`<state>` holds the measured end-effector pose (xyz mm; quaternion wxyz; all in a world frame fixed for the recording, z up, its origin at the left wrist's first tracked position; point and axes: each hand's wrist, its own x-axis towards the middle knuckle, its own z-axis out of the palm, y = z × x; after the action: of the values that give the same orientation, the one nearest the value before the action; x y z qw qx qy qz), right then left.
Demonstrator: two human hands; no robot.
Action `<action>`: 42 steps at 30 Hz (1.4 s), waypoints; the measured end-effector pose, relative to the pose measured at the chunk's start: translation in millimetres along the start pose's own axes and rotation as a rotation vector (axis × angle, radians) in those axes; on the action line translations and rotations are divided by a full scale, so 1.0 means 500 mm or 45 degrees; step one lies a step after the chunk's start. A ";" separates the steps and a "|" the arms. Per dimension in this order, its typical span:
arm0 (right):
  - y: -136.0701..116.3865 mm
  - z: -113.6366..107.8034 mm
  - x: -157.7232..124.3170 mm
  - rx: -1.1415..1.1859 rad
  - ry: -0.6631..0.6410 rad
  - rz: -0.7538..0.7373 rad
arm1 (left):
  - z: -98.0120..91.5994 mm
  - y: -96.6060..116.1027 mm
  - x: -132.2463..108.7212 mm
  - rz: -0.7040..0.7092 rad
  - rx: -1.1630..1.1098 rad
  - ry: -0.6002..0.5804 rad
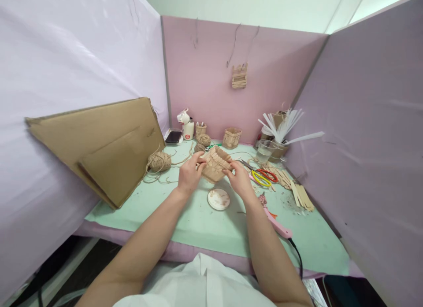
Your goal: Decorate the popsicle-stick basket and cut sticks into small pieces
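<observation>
Between my two hands, above the table, is a small tan craft basket (214, 165) with a scalloped rim and a ridged wall. It is tilted, and its flat side or base faces me. My left hand (191, 174) pinches its left edge with thumb and fingers. On the right edge, my right hand (238, 179) grips it the same way. Just below lies a white round dish (218, 199) holding small tan bits. A pink hot glue gun (279, 227) with a black cord rests beside my right forearm.
Twine balls (160, 161) and leaning cardboard sheets (115, 153) are at left. Yellow-handled scissors (261, 178), red-handled scissors (268, 175) and wooden sticks (302, 196) lie at right. Behind stand a finished basket (231, 138), a clear plastic cup (264, 152) and white strips (283, 125).
</observation>
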<state>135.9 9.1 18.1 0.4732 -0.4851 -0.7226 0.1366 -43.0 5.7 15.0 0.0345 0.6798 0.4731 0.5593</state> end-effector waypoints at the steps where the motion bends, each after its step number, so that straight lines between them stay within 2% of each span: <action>1: 0.001 0.001 -0.001 0.006 0.004 0.000 | 0.000 -0.001 0.000 0.028 0.036 -0.002; 8: 0.009 0.007 -0.002 0.018 0.014 0.013 | 0.000 -0.001 0.002 0.105 0.165 0.001; 22: 0.002 0.004 -0.007 0.045 -0.009 0.041 | 0.000 0.001 0.005 -0.040 -0.035 -0.014; 33: 0.006 0.006 -0.008 0.045 0.002 0.050 | 0.004 -0.009 0.008 0.052 -0.084 -0.003; 42: 0.013 0.012 -0.010 0.054 0.025 0.056 | 0.006 -0.007 0.007 0.040 -0.139 0.005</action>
<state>135.2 9.8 7.9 0.4874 -0.4921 -0.7039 0.1576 -43.1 11.6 14.4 0.0618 0.6832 0.4311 0.5861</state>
